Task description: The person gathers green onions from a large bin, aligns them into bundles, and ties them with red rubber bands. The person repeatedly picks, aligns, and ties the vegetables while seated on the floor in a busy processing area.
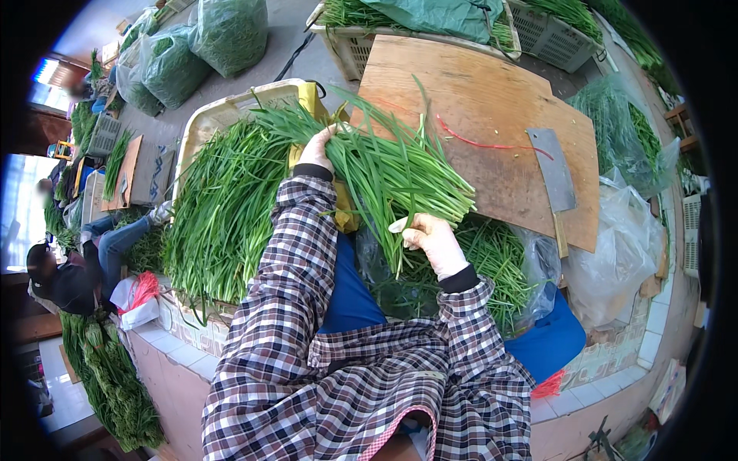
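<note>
A loose bunch of garlic chives (392, 169) lies slantwise in front of me, its pale cut ends pointing right. My gloved left hand (317, 151) is closed round its leafy side, with the fingers partly hidden by leaves. Below the cut ends, my gloved right hand (434, 242) pinches a leaf hanging from the bunch. Beside my left arm, a cream crate (201, 123) is heaped with more garlic chives (231, 200). On the wooden board (477, 92) rest a cleaver (555, 173) and a thin red tie (492, 144), both apart from my hands.
A plastic bag of chives (500, 265) sits by my lap. Another clear bag (615, 261) stands at right. Full crates (350, 54) stand beyond the board. Stuffed green bags (229, 34) are at far left. A seated person (73, 269) is at left, near red ties (142, 290).
</note>
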Demonstrator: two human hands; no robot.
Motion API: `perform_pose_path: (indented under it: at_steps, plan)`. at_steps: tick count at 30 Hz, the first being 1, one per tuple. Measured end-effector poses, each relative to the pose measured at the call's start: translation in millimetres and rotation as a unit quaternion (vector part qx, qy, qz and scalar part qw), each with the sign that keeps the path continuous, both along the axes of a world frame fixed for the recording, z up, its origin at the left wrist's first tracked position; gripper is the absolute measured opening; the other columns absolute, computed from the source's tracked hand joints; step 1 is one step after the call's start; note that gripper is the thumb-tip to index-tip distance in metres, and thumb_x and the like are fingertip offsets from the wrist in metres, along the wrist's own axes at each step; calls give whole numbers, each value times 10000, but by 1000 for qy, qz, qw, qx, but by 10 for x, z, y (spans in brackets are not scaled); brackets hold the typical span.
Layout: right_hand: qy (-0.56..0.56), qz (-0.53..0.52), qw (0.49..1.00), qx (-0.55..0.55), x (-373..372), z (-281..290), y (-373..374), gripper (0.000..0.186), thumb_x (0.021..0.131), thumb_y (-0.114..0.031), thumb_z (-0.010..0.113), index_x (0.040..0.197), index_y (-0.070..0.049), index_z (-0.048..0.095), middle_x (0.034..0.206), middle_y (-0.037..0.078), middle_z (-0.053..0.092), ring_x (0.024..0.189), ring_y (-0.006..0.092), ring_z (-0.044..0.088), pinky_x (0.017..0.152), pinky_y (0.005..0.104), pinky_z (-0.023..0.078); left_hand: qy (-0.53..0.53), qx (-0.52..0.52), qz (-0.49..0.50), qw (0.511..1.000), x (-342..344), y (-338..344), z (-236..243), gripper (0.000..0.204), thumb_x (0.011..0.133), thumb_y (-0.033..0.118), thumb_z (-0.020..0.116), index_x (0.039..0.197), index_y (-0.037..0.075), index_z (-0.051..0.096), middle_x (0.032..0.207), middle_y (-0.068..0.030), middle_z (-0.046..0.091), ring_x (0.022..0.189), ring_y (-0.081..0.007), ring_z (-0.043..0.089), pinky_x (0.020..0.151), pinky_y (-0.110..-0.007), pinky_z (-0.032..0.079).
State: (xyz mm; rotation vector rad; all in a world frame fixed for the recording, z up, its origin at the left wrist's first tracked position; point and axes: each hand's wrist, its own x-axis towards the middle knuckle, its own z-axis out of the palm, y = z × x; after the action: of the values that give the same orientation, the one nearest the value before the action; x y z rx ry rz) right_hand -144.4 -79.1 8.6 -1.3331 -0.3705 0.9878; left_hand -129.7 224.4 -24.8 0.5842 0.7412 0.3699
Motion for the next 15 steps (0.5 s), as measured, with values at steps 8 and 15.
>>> perform_pose_path:
  at_steps: [8, 15]
  plan:
    - [-107, 148, 950, -253, -219, -344, -862, 106, 832, -58, 569, 730, -27, 575, 697, 50, 624, 567, 145, 547, 553, 272, 455, -19, 11, -16, 1000, -3, -40, -27, 253, 884, 151, 535, 1079, 9, 611, 1016, -114, 662, 919, -267, 632, 860, -412, 515]
    - [-525, -155, 820, -165, -228, 376, -68, 327, 814, -223, 641, 1140, -247, 647, 710, 36, 573, 608, 220, 585, 560, 358, 472, -33, 60, -42, 997, -55, -24, 8, 233, 901, 158, 519, 1044, 5, 622, 985, -104, 663, 896, -248, 632, 852, -391, 518]
